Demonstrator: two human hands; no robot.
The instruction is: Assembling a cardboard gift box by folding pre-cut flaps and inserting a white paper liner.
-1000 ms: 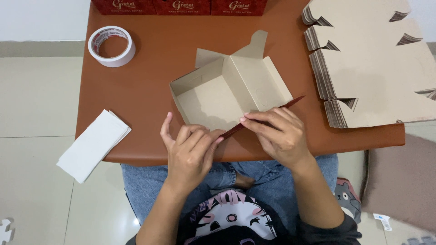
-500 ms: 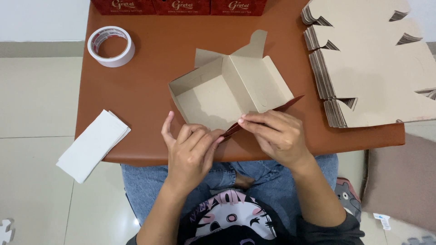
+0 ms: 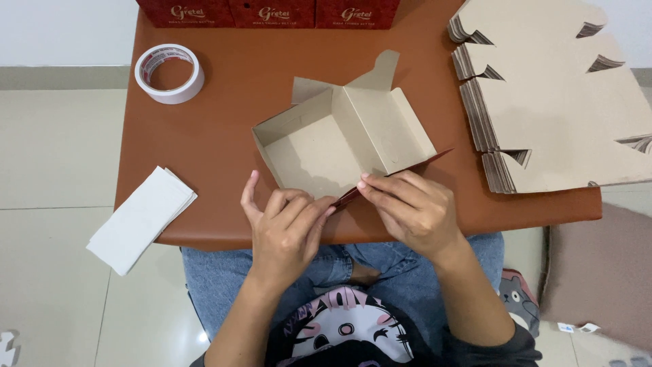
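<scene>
Left hand (image 3: 285, 228) and right hand (image 3: 414, 207), fingers pinched shut on the near flap (image 3: 394, 175) of the box (image 3: 343, 139), likely creasing it. Box at table (image 3: 224, 136) centre. Paper (image 3: 140, 219) at 9 o'clock; tape (image 3: 170, 73) at 11; blanks (image 3: 550, 95) at 2.

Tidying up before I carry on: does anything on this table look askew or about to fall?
The stack of white paper sheets hangs off the brown table's near left corner, mostly over the floor. The pile of flat cardboard blanks also overhangs the right edge.
</scene>
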